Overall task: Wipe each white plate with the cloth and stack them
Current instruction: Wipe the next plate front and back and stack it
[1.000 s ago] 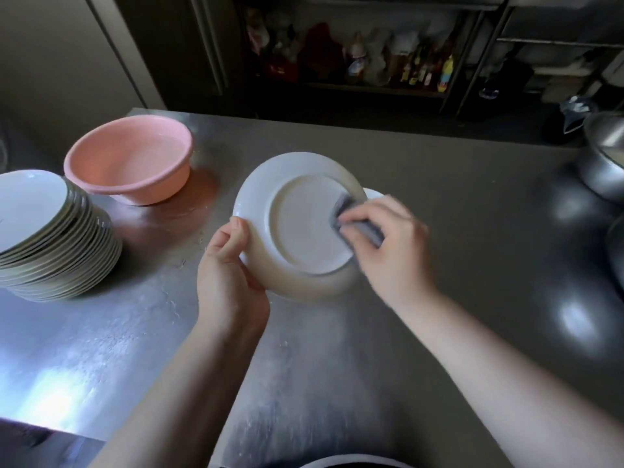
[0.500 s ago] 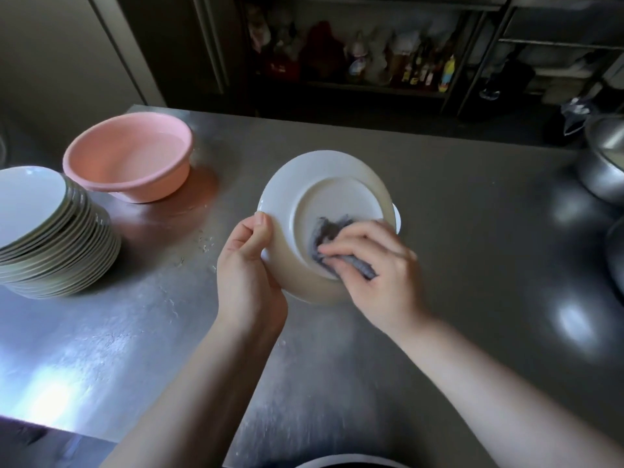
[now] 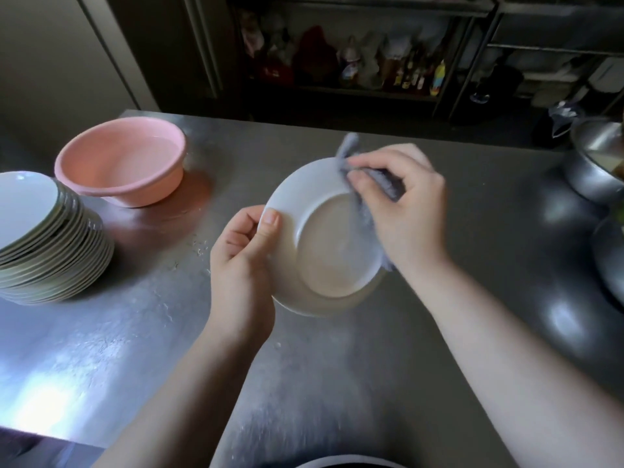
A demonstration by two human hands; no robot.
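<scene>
My left hand (image 3: 241, 265) grips the left rim of a white plate (image 3: 320, 251), thumb on top, and holds it tilted above the steel table with its underside toward me. At the plate's upper right rim, my right hand (image 3: 405, 211) holds a grey cloth (image 3: 381, 184). One end of the cloth sticks up past the rim. A tall stack of white plates (image 3: 44, 238) stands at the left edge of the table.
A pink basin (image 3: 125, 163) with water sits at the back left on the steel table (image 3: 337, 383). Metal bowls (image 3: 597, 163) stand at the right edge. Another rim (image 3: 347, 462) shows at the bottom edge. Dark shelves with bottles lie beyond the table.
My right hand has swept the cloth from the centre of the plate's underside up to its upper right rim. My left hand has turned the plate and shifted it slightly right.
</scene>
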